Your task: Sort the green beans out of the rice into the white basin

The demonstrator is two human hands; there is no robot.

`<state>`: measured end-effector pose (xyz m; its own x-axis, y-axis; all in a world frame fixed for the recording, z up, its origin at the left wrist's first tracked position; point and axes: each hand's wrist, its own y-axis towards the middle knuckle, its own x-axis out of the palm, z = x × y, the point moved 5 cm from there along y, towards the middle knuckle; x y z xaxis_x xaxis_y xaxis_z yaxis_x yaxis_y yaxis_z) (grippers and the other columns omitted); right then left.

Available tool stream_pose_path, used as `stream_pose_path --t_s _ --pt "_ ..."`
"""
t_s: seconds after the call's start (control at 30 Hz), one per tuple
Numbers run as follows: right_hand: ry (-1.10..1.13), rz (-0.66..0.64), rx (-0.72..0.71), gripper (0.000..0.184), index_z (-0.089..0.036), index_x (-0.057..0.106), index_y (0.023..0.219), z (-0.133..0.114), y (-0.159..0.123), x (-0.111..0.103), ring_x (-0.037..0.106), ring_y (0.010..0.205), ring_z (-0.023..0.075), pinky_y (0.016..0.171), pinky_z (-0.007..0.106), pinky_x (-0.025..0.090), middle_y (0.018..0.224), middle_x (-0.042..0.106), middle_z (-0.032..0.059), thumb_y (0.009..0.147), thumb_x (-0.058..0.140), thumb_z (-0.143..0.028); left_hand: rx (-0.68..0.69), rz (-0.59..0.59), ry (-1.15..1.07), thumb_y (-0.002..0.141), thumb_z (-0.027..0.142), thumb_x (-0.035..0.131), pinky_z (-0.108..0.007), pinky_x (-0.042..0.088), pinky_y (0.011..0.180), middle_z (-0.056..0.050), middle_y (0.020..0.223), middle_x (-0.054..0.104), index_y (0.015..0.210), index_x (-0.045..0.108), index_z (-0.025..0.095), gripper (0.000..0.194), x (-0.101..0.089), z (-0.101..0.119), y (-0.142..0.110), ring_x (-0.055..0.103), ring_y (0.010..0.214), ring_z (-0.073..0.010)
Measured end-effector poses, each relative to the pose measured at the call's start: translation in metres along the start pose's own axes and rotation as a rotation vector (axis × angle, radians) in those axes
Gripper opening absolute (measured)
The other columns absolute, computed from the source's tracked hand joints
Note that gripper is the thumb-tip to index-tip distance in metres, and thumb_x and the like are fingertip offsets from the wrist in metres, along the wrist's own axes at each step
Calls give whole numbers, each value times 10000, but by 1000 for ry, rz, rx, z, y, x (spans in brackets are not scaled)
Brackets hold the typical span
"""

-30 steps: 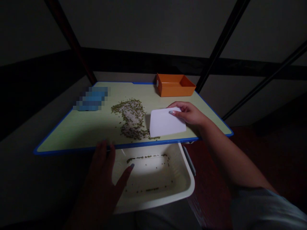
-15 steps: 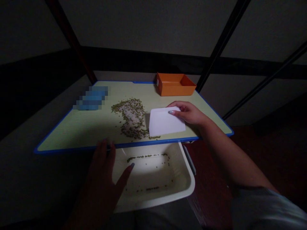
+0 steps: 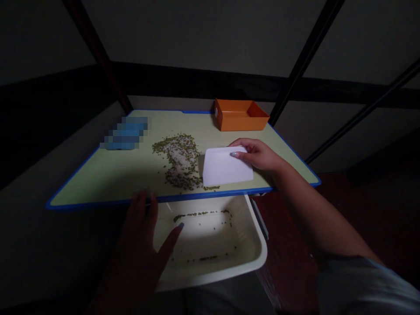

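My right hand (image 3: 257,155) grips a white plastic box (image 3: 228,167) by its upper right part, thumb on the face towards me. The box's smooth side faces me, so its inside is hidden. Its left end stands beside a spread pile of green beans mixed with white grains (image 3: 180,159) on the table (image 3: 114,175). A few beans lie by its lower left corner. My left hand (image 3: 144,240), dark in shadow, has its fingers at the table's front edge and its thumb apart over a white basin (image 3: 259,251). Nothing shows in it.
Below the table's front edge, the basin has scattered beans along its bottom. An orange box (image 3: 241,122) stands at the back right of the table. At the back left lies a blurred blue item (image 3: 127,132). A blue rim (image 3: 108,204) borders the table; walls stand behind.
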<state>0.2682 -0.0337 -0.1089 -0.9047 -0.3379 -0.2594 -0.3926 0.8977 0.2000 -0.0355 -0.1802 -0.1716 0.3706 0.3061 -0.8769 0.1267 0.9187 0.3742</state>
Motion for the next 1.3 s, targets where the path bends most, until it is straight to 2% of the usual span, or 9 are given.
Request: stream_pose_path --t_s 0.4,0.6,0.8,0.97,1.13,1.3 --pt "-29 -26 3 341 -169 650 964 -1 -1 1 490 635 100 557 242 383 773 606 -12 785 752 -441 -25 -44 1 909 620 372 -568 224 1228 -172 1665 171 1556 178 200 796 0 1 1 138 1544 -321" --pt "-18 -48 8 349 -155 659 944 -3 -1 3 530 674 106 577 235 402 813 645 6 748 786 -415 -25 -34 -3 902 645 359 -570 219 1226 -212 1650 189 1542 222 150 821 -2 2 2 143 1541 -333" --pt "1 -46 39 333 -153 672 943 -1 -1 3 547 699 116 598 247 416 820 656 10 723 806 -364 -19 -36 -4 903 641 360 -574 248 1214 -194 1658 181 1552 198 170 817 -2 2 2 148 1539 -339" --pt "16 -51 25 330 -148 674 935 -1 -1 3 553 696 113 598 241 417 810 655 5 712 817 -345 -17 -34 -5 908 627 374 -560 217 1229 -189 1659 177 1555 182 182 809 -1 2 2 139 1543 -323" --pt "-7 -56 53 328 -150 667 908 1 -2 2 566 696 121 599 248 427 787 655 5 716 816 -370 -12 -31 -1 910 623 373 -572 224 1224 -180 1665 162 1563 143 208 807 -2 3 2 126 1546 -316" --pt "-44 -69 102 327 -148 644 848 6 -3 1 545 615 110 553 243 401 694 626 -13 737 803 -412 -13 -30 1 911 627 360 -586 227 1220 -173 1669 152 1563 146 217 799 -1 1 1 126 1545 -324"
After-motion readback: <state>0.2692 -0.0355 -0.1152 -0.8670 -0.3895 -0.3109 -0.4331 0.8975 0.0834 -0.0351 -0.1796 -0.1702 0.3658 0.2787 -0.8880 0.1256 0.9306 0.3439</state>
